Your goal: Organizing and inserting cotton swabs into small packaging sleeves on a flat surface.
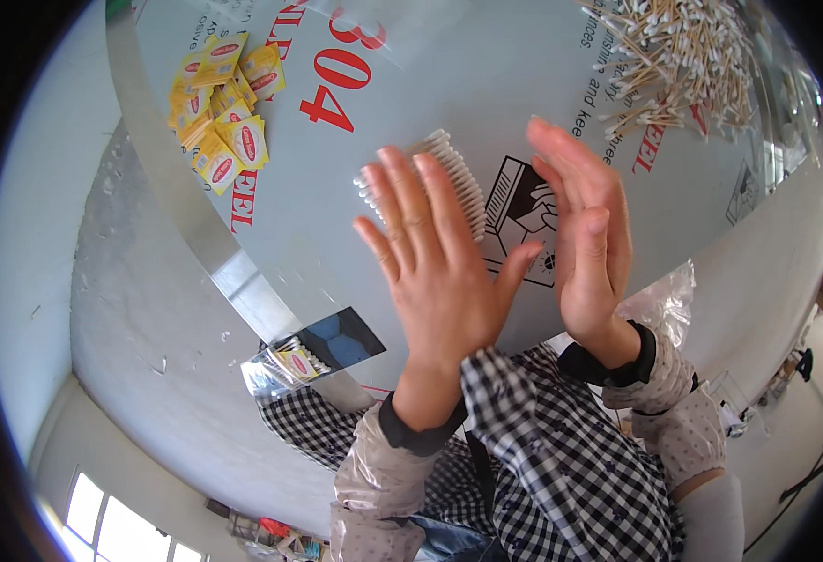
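Note:
Cotton swabs [461, 178] lie side by side in a neat row on the grey printed tabletop, their white tips lined up. Over this row my left hand [444, 281] is spread palm down, its fingers stretched out and hiding part of the swabs. Whether it presses on them or hovers, I cannot tell. My right hand [591, 239] is held edge-on to the right of the row, fingers straight and thumb apart, with nothing in it. A loose heap of cotton swabs [688, 66] lies at the far right, beyond my right hand.
Small yellow packets [224, 122] are piled at the far left. At the near left table edge sits a clear pouch [289, 363] with swabs and a yellow label, beside a dark panel [344, 337]. Clear plastic film [666, 300] lies near my right wrist.

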Demonstrator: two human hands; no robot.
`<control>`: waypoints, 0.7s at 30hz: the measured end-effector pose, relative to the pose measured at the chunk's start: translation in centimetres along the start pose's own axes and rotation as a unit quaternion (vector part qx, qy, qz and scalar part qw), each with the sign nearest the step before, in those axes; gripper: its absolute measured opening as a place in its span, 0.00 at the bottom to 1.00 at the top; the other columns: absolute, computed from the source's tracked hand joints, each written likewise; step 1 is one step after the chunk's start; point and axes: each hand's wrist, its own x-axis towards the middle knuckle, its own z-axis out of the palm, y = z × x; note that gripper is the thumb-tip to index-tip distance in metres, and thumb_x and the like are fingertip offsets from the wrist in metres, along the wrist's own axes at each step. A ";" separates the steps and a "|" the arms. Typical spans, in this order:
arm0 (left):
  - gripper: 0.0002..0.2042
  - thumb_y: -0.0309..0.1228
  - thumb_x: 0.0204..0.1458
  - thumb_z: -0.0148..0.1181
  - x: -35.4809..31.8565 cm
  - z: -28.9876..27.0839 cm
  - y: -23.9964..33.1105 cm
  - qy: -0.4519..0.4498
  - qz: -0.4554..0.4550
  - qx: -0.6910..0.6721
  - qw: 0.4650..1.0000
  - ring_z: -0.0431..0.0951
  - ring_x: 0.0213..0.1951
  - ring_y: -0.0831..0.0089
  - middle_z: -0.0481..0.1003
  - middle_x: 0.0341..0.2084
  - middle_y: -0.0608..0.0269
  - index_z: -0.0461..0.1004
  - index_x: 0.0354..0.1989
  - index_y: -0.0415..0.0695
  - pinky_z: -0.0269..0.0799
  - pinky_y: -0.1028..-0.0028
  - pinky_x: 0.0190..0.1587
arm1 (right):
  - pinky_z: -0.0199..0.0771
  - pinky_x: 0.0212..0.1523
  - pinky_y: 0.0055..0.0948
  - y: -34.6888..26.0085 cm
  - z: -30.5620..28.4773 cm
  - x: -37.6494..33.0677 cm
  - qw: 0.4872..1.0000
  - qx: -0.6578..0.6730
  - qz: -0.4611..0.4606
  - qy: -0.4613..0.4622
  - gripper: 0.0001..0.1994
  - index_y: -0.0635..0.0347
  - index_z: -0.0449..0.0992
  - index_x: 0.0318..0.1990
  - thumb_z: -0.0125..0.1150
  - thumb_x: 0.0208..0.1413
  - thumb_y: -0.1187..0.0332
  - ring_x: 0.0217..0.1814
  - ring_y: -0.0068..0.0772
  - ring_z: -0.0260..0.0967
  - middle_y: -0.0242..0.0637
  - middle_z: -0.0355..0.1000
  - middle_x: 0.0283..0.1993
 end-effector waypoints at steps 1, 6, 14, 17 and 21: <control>0.48 0.64 0.59 0.43 -0.6 -0.1 -1.3 0.052 0.008 -0.083 0.995 0.38 0.75 0.48 0.42 0.73 0.39 0.40 0.73 0.32 0.37 0.50 0.73 | 0.59 0.69 0.43 0.3 0.4 -0.1 1.000 0.013 0.008 -0.001 0.29 0.73 0.58 0.66 0.37 0.72 0.52 0.71 0.44 0.58 0.54 0.60 0.68; 0.34 0.50 0.68 0.36 -0.8 -1.3 -3.4 0.241 -0.090 -0.476 0.841 0.41 0.75 0.55 0.45 0.74 0.46 0.43 0.74 0.39 0.36 0.57 0.74 | 0.48 0.73 0.44 0.4 1.6 1.6 0.998 0.037 0.030 -0.036 0.31 0.67 0.55 0.69 0.31 0.72 0.48 0.76 0.45 0.51 0.53 0.55 0.72; 0.36 0.55 0.67 0.35 -1.2 -0.2 -1.4 0.258 -0.143 -0.599 0.745 0.43 0.75 0.59 0.47 0.73 0.46 0.43 0.74 0.41 0.36 0.62 0.74 | 0.44 0.75 0.43 0.6 3.9 2.2 0.996 0.058 0.030 -0.053 0.34 0.68 0.53 0.70 0.30 0.72 0.46 0.77 0.45 0.48 0.52 0.54 0.73; 0.36 0.55 0.67 0.34 0.0 0.6 -0.6 0.237 -0.117 -0.622 0.737 0.43 0.75 0.60 0.47 0.73 0.46 0.42 0.74 0.42 0.36 0.62 0.74 | 0.43 0.76 0.43 0.6 3.1 1.5 0.996 0.058 0.048 -0.041 0.35 0.68 0.53 0.70 0.30 0.71 0.43 0.77 0.44 0.47 0.52 0.53 0.73; 0.35 0.55 0.67 0.31 0.4 0.1 -1.0 0.242 -0.103 -0.611 0.747 0.43 0.75 0.61 0.47 0.73 0.47 0.43 0.74 0.42 0.36 0.62 0.74 | 0.42 0.76 0.43 0.5 4.0 1.3 0.995 0.073 0.053 -0.038 0.36 0.67 0.53 0.70 0.30 0.70 0.42 0.78 0.44 0.47 0.51 0.52 0.74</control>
